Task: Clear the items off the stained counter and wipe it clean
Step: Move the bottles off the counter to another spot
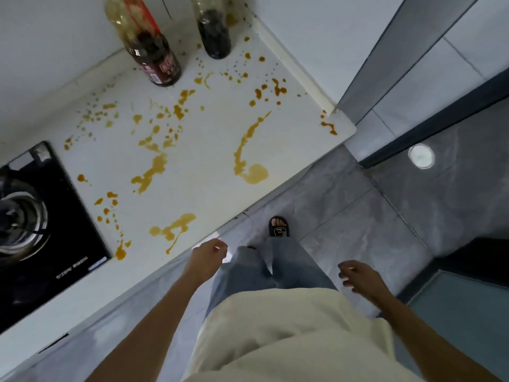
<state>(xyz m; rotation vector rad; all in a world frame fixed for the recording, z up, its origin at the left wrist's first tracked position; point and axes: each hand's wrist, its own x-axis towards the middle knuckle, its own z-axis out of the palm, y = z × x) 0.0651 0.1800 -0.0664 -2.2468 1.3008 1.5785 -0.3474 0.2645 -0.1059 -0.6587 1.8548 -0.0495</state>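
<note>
Both hands hang empty off the counter's (214,166) front edge, the left hand (208,256) just beside it, the right hand (358,274) farther out. Ahead of the left hand the stained surface lies open. Two bottles (154,51) (213,31) block the far corner; the stove (35,216) bounds the left.

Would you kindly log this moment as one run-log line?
stage: start | left hand: empty | right hand: empty | two bottles on counter | orange stains unwiped

Bright, soft-focus, warped edges
</note>
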